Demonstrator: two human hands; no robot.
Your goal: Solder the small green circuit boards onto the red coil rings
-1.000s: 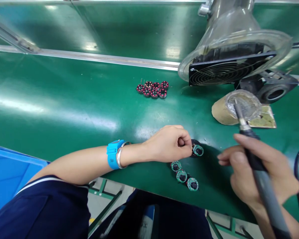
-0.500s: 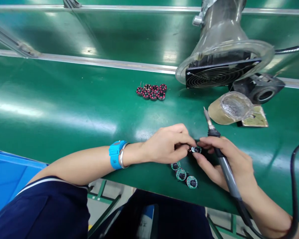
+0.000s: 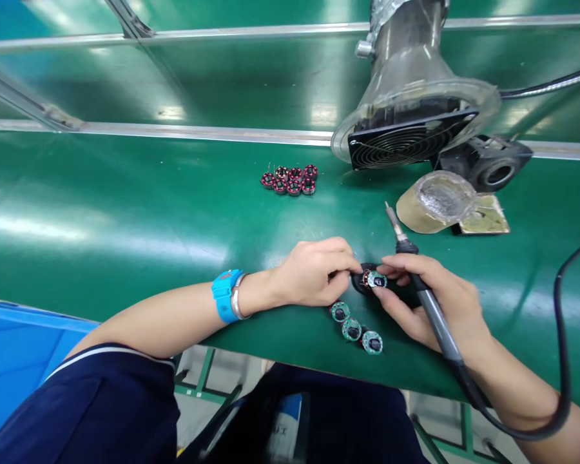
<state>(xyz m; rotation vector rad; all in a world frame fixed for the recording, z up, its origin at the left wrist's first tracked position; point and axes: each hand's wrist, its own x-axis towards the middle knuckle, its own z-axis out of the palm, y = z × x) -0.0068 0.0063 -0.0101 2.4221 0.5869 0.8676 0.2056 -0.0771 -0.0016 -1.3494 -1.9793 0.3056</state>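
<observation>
In my right hand [image 3: 439, 303] is a soldering iron [image 3: 432, 309], lying across the palm with its tip pointing up and away. The thumb and forefinger of that hand also grip a small round green circuit board [image 3: 377, 279] with copper wires on its left side. Beneath the board is a black round base [image 3: 360, 283], partly hidden by the fingers. My left hand [image 3: 316, 270] is closed in a pinch at the base's left edge; what its fingertips hold, if anything, is hidden. Several round circuit boards [image 3: 352, 329] lie in a slanting row nearer me.
Farther back sit several red-and-black wound coils [image 3: 294, 187] in a cluster. A clear fume hood [image 3: 415, 90] with a black fan [image 3: 410, 142] hangs at the right, above a tan cup [image 3: 428, 203] and a black iron stand [image 3: 493, 167]. The iron's cord [image 3: 563, 335] loops at the right.
My left fingers have drawn slightly left from the board, so the copper wires and black base now show. The soldering iron stays in my right hand. The whole view has shifted a little.
</observation>
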